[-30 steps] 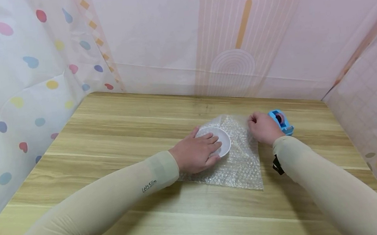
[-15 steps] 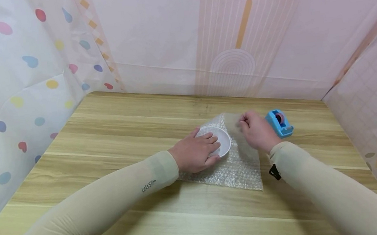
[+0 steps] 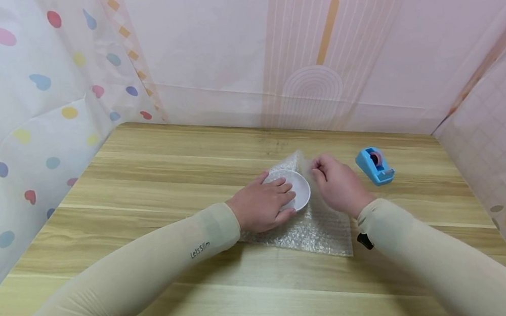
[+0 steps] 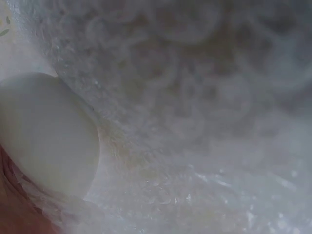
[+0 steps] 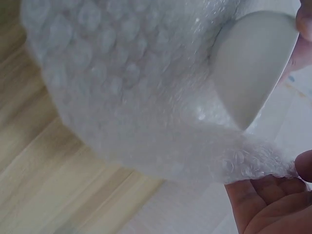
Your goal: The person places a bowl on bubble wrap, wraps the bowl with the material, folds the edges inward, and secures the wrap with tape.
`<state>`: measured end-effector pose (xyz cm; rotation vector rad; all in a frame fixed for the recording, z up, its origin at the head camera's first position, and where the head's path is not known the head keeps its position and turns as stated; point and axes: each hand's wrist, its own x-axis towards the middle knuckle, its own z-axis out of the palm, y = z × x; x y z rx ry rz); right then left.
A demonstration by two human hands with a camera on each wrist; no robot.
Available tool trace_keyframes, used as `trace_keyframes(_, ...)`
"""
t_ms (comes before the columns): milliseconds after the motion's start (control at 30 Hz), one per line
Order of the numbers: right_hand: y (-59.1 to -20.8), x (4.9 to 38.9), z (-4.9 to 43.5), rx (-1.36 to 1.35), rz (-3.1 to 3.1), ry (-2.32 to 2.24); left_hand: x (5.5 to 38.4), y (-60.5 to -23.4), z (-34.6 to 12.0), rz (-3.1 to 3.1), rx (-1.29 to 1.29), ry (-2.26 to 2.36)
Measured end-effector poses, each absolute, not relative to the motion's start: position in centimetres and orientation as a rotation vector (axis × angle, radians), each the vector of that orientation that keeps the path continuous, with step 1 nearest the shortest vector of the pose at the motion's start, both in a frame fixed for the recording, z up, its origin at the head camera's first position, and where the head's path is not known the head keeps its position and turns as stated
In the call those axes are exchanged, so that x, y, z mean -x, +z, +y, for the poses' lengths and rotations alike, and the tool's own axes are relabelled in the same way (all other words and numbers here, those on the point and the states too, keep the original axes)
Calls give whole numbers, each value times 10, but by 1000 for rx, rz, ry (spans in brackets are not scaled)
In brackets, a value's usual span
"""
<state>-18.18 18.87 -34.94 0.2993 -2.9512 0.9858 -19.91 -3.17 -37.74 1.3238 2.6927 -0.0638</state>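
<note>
A white bowl sits on a sheet of bubble wrap laid over the table. My left hand rests on the bowl with its fingers spread across the inside, over a flap of wrap. To the right of the bowl, my right hand pinches an edge of the bubble wrap and holds it raised near the rim. The right wrist view shows the lifted sheet running from thumb and fingers past the bowl's outer side. In the left wrist view, wrap covers most of the picture beside the bowl.
On the wood-grain table, a blue tape dispenser with a roll of tape stands right of the right hand. Patterned sheets hang behind the table and along both sides.
My right hand has moved left toward the bowl, away from the tape dispenser, folding the bubble wrap's right edge along with it. The left hand and bowl stay in place.
</note>
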Motion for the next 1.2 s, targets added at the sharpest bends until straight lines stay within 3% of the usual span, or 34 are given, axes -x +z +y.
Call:
trace_keyframes(733, -366, 164, 166, -501, -2978, 753, 206, -378, -38, 2699, -1337, 155)
trace_keyframes(1200, -375, 161, 159, -513, -2994, 672, 212, -379, -49, 2691, -1485, 393)
